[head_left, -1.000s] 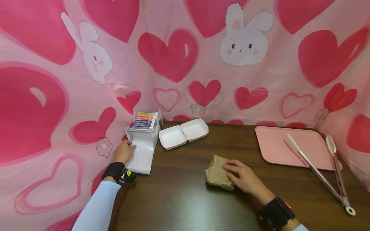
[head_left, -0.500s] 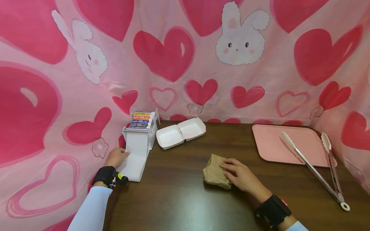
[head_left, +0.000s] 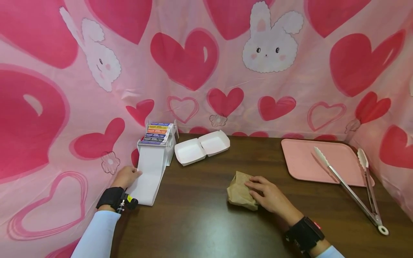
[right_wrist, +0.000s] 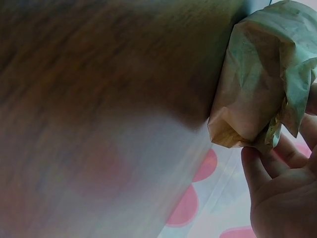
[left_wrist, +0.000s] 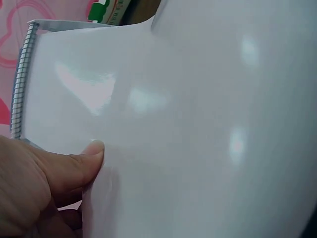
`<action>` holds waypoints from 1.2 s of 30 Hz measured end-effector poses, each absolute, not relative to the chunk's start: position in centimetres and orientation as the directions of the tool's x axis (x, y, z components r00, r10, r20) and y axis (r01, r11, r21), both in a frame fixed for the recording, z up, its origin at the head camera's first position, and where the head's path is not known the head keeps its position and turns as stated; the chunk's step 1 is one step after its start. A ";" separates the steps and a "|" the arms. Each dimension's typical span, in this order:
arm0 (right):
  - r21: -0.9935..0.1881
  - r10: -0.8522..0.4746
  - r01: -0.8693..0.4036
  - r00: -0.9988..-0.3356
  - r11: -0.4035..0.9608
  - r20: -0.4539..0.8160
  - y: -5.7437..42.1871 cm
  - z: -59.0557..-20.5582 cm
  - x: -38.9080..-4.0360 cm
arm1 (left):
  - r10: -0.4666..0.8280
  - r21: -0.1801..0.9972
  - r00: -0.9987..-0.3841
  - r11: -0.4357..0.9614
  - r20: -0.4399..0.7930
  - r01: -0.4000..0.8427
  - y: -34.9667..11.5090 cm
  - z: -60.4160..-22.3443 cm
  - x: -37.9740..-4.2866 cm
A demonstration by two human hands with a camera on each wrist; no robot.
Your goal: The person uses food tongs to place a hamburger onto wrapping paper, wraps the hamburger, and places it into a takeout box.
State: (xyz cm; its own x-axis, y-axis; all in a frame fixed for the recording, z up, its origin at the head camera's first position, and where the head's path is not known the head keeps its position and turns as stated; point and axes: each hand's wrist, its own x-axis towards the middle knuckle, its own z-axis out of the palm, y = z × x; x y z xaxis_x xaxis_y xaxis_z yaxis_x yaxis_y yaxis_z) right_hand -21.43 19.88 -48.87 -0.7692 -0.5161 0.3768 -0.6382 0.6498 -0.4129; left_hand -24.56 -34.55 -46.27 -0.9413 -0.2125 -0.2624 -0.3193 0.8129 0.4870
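A wide white glossy paper strip hangs out of a label dispenser at the left and runs down onto the table. My left hand pinches the strip's left edge; in the left wrist view its thumb lies on the paper and the other fingers are partly hidden behind it. Coloured printed labels show on top of the dispenser. My right hand rests its relaxed fingers on a brown paper-wrapped bundle that sits on the table. Seen from the right wrist, its fingertips touch the folded end of the paper.
An unfolded white carton box lies beside the dispenser. Metal tongs with pale tips lie partly across a pink tray at the right. Pink heart-patterned cloth walls in the dark wooden table at the back and sides.
My left hand has drawn the strip toward me and slightly left, so a longer length shows. More coloured labels have come over the dispenser's top. The right hand and bundle stay put.
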 end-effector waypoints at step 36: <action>-0.407 -0.527 -0.660 -0.750 0.631 0.399 19.7 -49.2 -21.3 | -0.571 0.652 -0.820 0.639 0.047 -0.408 -30.9 -41.9 -29.5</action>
State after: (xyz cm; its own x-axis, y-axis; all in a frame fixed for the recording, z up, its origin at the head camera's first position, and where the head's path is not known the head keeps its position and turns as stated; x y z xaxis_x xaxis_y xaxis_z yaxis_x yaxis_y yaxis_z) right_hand -21.28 19.75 -49.17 -0.7503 -0.5271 0.3990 -0.6601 0.6314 -0.4070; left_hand -29.47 -30.94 -41.94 -0.8197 -0.5708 0.0469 -0.4077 0.6390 0.6522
